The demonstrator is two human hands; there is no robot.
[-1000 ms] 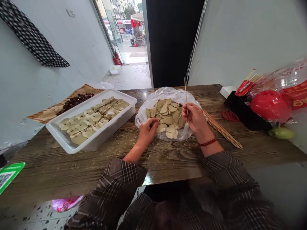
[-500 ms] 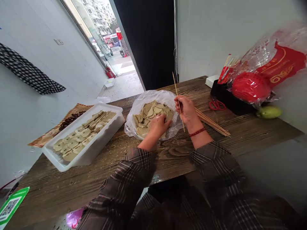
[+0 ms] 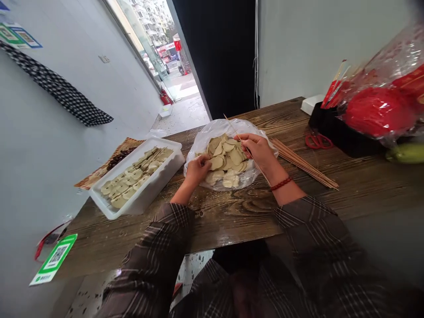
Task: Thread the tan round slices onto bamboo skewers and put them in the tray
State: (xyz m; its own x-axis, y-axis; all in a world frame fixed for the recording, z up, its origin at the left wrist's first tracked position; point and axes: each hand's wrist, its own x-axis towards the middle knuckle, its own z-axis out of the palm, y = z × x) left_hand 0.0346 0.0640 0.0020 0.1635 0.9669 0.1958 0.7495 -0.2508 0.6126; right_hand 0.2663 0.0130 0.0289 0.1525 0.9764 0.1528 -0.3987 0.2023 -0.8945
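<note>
Thin beige-green slices [image 3: 228, 154] lie heaped in a crumpled clear plastic bag [image 3: 195, 148] on the table. At the heap's left edge is my left hand [image 3: 197, 170], its fingers and thumb pinched on the rim of one slice. My right hand [image 3: 258, 152], with a red bead bracelet at the wrist, grips a bamboo skewer [image 3: 232, 128] over the bag's right side. The skewer slants, its upper tip pointing away to the left, and no slice shows on it.
A white tray [image 3: 142, 201] of skewered slices [image 3: 129, 179] stands left. Loose bamboo skewers [image 3: 304, 165] lie right, near red scissors [image 3: 318, 141] and a black box [image 3: 334, 132] with a red bundle. A green QR card [image 3: 54, 258] is at the table's left edge.
My left hand has moved from the middle of the heap to its left edge and pinched a slice. The skewer in my right hand has tipped to the left. The view has shifted left.
</note>
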